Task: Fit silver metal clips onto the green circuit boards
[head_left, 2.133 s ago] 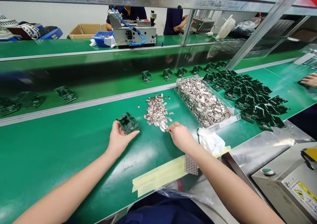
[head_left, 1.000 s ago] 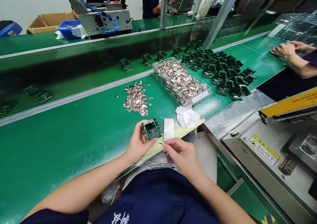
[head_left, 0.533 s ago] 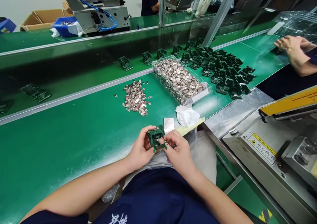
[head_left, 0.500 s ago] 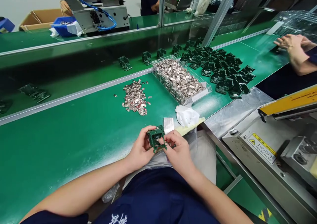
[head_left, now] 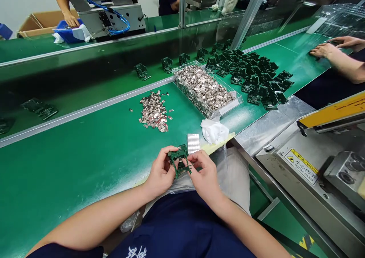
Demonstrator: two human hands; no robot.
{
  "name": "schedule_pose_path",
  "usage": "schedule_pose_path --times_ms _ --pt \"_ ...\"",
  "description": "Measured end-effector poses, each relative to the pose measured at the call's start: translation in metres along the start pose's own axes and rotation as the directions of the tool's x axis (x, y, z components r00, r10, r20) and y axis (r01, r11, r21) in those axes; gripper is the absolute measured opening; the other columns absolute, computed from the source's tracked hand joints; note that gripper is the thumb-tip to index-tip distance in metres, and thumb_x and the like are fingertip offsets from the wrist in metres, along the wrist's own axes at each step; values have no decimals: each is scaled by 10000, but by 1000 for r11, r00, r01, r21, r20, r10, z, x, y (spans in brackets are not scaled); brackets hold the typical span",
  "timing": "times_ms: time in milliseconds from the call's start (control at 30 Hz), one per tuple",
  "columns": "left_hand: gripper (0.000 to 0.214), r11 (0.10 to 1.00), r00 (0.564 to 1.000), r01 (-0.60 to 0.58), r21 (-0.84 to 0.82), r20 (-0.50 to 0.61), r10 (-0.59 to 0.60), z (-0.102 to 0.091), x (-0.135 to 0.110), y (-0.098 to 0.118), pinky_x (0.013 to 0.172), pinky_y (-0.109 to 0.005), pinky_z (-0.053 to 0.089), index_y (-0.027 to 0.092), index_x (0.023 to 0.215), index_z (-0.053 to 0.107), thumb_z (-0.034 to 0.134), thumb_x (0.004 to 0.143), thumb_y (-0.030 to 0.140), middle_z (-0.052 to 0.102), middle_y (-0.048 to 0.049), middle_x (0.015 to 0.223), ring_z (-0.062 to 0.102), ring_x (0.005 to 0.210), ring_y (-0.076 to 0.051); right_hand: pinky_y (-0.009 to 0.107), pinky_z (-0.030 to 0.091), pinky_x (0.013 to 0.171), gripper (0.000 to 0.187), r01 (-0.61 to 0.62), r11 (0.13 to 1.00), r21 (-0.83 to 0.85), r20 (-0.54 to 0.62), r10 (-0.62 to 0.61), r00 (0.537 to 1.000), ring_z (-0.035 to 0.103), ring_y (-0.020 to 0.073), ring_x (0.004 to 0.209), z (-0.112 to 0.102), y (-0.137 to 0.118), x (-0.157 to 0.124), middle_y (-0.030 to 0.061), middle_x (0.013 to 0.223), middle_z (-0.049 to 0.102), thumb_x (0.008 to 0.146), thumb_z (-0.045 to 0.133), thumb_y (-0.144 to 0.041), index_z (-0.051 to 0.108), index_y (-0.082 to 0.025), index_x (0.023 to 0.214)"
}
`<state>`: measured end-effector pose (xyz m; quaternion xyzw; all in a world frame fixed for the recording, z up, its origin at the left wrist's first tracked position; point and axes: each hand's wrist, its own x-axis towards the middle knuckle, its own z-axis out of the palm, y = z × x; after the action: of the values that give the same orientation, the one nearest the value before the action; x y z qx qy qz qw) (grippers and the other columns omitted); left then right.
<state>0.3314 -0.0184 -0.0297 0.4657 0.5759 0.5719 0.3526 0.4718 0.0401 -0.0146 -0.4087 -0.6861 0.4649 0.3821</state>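
A small dark green plastic frame part [head_left: 179, 160] is held upright at the near edge of the green bench [head_left: 85, 155], just above my lap. My left hand [head_left: 160, 172] grips its left side, fingers curled round it. My right hand [head_left: 203, 173] pinches its right side, thumb and forefinger pressed on the frame; any small piece between them is hidden. A loose heap of small shiny metal clips [head_left: 154, 111] lies on the bench beyond my hands. A small silver ridged block [head_left: 193, 143] sits just behind the frame.
A clear tray of metal clips [head_left: 205, 90] stands at right, a pile of dark green frames [head_left: 253, 81] beyond it, white cloth [head_left: 214, 131] in front. Single frames [head_left: 142, 71] ride the conveyor. A metal machine [head_left: 319, 166] with a yellow bar is at right. Another person's hands [head_left: 327, 48] rest far right.
My hands drew the green frame and a tiny clip back from the clip heap to the bench edge, then closed together on the frame, now tilted upright. The neighbour's hands shifted.
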Motion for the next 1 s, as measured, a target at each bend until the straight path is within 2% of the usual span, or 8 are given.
schedule_pose_path --times_ms 100,267,533,633,733,833,900,1000 --pt "272 1000 999 22 10 -50 -22 2 -1 4 602 -243 445 226 1121 549 618 875 320 598 -20 846 531 653 -127 258 513 614 43 -44 994 103 -8 45 999 589 162 754 1 -1 -3 37 843 596 831 630 -228 630 -189 849" --pt "277 1000 998 19 2 -52 -19 4 -6 5 600 -236 441 236 1134 550 618 874 305 604 -14 841 530 638 -121 268 544 640 126 -71 969 236 4 72 997 597 175 795 4 -1 -4 51 848 600 824 648 -280 621 -190 740" --pt "256 999 998 4 -43 -63 -7 17 -8 13 644 -242 469 230 1094 557 638 862 301 620 -24 875 578 720 -141 264 527 614 191 -86 932 352 -60 115 992 581 158 694 0 2 -8 26 732 584 775 715 -316 605 -189 685" --pt "273 998 999 8 -68 -37 -11 26 -10 17 661 -255 482 222 1085 567 660 846 314 631 -32 888 598 733 -151 260 518 603 222 -88 938 335 -108 131 986 576 156 682 -6 1 -13 21 720 569 773 727 -343 595 -190 681" --pt "289 997 999 18 -76 47 -15 33 -8 19 648 -251 477 224 1109 559 657 846 292 634 -30 884 593 716 -148 258 520 601 252 -103 934 343 -120 152 981 573 154 677 -18 5 -19 19 728 563 782 721 -382 586 -188 692" --pt "319 999 994 13 -48 110 -8 40 10 16 641 -245 469 238 1149 544 647 847 252 619 -17 874 566 707 -141 267 539 638 281 -146 922 359 -173 220 960 575 152 701 -32 18 -25 20 766 585 818 678 -456 596 -189 785" --pt "338 999 998 -18 -37 59 20 47 32 13 685 -257 487 242 1159 544 653 839 244 608 -29 943 576 772 -152 265 540 606 368 -224 902 369 -182 306 934 569 147 676 -38 31 -27 22 752 590 827 636 -549 611 -181 814" --pt "384 994 997 -55 -99 -52 50 62 64 4 757 -290 521 229 1137 553 707 786 252 595 -48 1020 596 875 -180 245 503 495 504 -372 836 403 33 393 919 547 128 562 -36 49 -27 26 680 597 804 590 -660 642 -158 787"
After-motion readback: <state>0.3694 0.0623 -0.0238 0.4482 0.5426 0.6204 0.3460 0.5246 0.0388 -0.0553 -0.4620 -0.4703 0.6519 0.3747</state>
